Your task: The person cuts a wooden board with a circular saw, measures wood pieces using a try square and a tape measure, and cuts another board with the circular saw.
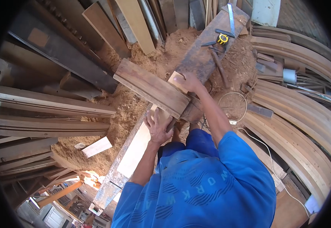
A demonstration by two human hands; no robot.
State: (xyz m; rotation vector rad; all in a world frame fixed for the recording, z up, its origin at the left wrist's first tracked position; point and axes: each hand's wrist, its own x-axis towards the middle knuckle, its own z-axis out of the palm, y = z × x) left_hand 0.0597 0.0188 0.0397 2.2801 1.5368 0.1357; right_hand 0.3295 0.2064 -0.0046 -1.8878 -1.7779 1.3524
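Over the bench [200,54], left hand [159,127] spread on wood [165,114], right hand [188,81] gripping pale block [174,81]

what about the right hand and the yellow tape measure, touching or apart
Apart. The head view shows a stretch of dark bench top between the right hand and the yellow tape measure.

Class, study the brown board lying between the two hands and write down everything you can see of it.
The brown board looks like wood, straight and long, with visible grain and dark grooved lines along its near side. It lies slanted across the bench, one end jutting out over the sawdust. The left hand is close to its near edge; the right hand is beyond its far edge, on a pale block. Whether fingers or block touch it is unclear.
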